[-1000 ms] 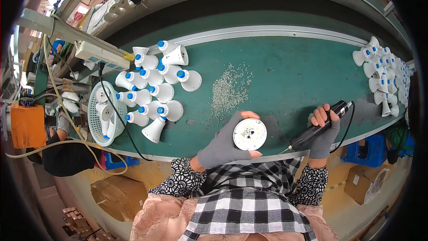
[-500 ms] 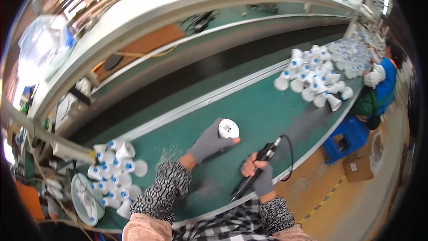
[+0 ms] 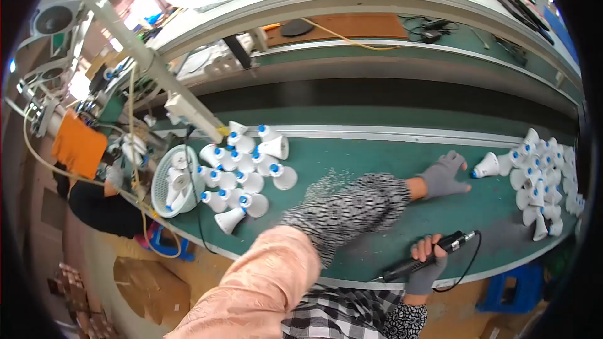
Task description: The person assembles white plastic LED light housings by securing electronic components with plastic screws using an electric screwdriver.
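My left hand (image 3: 445, 176), in a grey fingerless glove, reaches out over the green bench with its fingers spread and nothing in it. A white cone-shaped lamp housing (image 3: 487, 166) with a blue end lies on its side just right of its fingertips, apart from them. It is at the left edge of a cluster of similar housings (image 3: 535, 172). Near the bench's front edge, my right hand (image 3: 428, 261) is wrapped round a black electric screwdriver (image 3: 402, 269). Its thin bit points left, and a cable loops from its other end.
More white housings (image 3: 242, 166) stand and lie at the left, beside a pale green basket (image 3: 164, 183) holding white parts. A raised shelf (image 3: 377, 0) runs along the back. A person in dark clothes (image 3: 103, 207) is at far left. A blue stool (image 3: 512, 289) stands below the bench.
My left hand has moved right and let go of the white housing it held. The head view has turned left. My right hand still grips the screwdriver.
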`<state>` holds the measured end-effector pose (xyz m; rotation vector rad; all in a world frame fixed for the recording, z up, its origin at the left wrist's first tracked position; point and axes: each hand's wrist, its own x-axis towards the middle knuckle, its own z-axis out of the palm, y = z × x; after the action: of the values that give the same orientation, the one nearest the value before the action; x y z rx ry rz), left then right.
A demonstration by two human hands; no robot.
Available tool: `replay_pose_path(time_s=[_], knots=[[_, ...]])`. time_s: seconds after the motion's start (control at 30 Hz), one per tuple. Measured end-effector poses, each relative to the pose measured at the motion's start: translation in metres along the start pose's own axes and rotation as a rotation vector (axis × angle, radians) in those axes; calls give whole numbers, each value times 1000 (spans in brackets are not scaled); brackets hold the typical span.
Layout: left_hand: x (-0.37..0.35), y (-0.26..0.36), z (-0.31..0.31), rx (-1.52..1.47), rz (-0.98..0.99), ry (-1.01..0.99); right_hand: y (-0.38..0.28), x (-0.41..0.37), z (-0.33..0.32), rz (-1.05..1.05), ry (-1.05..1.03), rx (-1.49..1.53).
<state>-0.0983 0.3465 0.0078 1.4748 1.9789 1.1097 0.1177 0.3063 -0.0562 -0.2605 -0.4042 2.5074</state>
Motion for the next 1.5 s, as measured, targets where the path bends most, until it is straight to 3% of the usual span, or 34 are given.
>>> replay_pose_path(time_s=[0.1, 0.13, 0.2, 0.3, 0.33, 0.43, 0.77, 0.83, 0.9, 1.03, 1.1, 1.13, 1.27, 1.3, 1.37, 1.5], knots=[[-68, -28, -85, 120, 107, -65, -1, -1, 2, -9, -9, -15], [-91, -34, -121, 155, 23, -52, -1, 0, 5, -11, -10, -23], [-124, -72, -185, 576, -109, -47, -1, 0, 8, -22, -1, -43], [-177, -104, -261, 999, -427, -295, -1, 1, 2, -30, 28, -60], [-189, -106, -271, 1037, -584, -357, 0, 0, 3, -34, 28, -72], [-222, -118, -277, 1049, -664, -322, 2, 1, 6, -58, 31, -103], [-240, -128, -275, 985, -396, -227, 0, 0, 8, -51, 9, -151], [-240, -125, -267, 977, -429, -99, 3, -2, 11, -56, 32, -141], [-236, -110, -274, 641, -511, 81, 5, -8, 20, -88, 48, -171], [-250, -25, -265, -137, -256, 515, 10, -16, 42, -210, 83, -198], [-276, -4, -243, -475, -127, 498, 13, -13, 47, -319, 194, -224], [-289, -9, -234, -473, -37, 371, 12, -11, 46, -358, 199, -260], [-340, -2, -129, -798, -437, 307, 10, -4, 35, -361, 262, -349], [-343, -1, -114, -811, -527, 200, 11, -4, 34, -350, 275, -357], [-346, 0, -87, -1075, -587, 139, 13, -4, 34, -341, 309, -369], [-352, 8, -56, -1089, -668, 177, 16, -2, 32, -337, 364, -373]])
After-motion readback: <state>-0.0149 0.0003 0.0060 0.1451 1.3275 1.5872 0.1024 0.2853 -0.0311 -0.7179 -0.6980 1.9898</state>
